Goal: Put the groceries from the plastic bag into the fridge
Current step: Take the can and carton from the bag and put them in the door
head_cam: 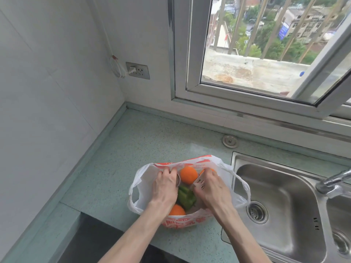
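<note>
Head view: both hands reach inside the plastic bag [144, 179].

Your left hand [165, 184] grips a metal can [178, 180] and your right hand [209, 188] holds a white barcoded carton [201, 182] inside the white-and-red plastic bag [146, 174], among oranges [188, 175] and a green pepper [185, 196].

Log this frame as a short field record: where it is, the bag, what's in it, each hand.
setting: green countertop beside steel sink
bag: plastic bag, open, on countertop
contents seen: oranges, green pepper
left hand: in bag, grip on a round metal-rimmed item
right hand: in bag, grip on a barcoded carton
fridge: not in view
</note>
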{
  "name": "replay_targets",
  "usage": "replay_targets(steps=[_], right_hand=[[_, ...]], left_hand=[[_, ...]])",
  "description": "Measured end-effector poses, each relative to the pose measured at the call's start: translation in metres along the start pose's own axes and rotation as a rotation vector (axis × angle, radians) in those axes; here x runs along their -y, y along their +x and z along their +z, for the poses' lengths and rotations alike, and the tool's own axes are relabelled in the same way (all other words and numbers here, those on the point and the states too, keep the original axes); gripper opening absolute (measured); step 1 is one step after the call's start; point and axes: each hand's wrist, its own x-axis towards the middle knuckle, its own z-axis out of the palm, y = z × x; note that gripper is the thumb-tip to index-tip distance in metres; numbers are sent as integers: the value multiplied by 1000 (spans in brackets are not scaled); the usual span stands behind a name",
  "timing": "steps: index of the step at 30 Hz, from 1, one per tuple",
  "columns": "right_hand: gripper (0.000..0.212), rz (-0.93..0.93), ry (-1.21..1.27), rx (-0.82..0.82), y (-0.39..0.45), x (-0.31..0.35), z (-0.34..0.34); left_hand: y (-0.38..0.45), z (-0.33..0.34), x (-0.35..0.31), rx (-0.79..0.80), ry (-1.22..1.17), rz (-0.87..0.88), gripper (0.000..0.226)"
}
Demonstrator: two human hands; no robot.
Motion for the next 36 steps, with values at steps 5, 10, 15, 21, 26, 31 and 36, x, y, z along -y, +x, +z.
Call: replay_targets(steps=[5, 10, 15, 21, 26, 31, 36], right_hand=[[47, -73, 7, -91, -20, 3, -25], [46, -111, 76, -159, -41, 8, -51], [51, -122, 113, -220, -56, 12, -67], [62, -32, 132, -317, -77, 31, -86], [77, 90, 193, -430, -102, 47, -98], [70, 208, 254, -549, -132, 57, -105], [75, 319, 226, -659, -172, 54, -106]], left_hand=[[-26, -29, -8, -98, -37, -5, 57], [-46, -53, -15, -145, -65, -5, 52], [-53, -77, -20, -147, -103, 74, 50], [-53, -104, -19, -153, -130, 228, 42], [-53, -117, -11, -150, -186, 375, 45], [-55, -122, -10, -162, -238, 530, 46], [-64, -122, -23, -123, -292, 696, 50]])
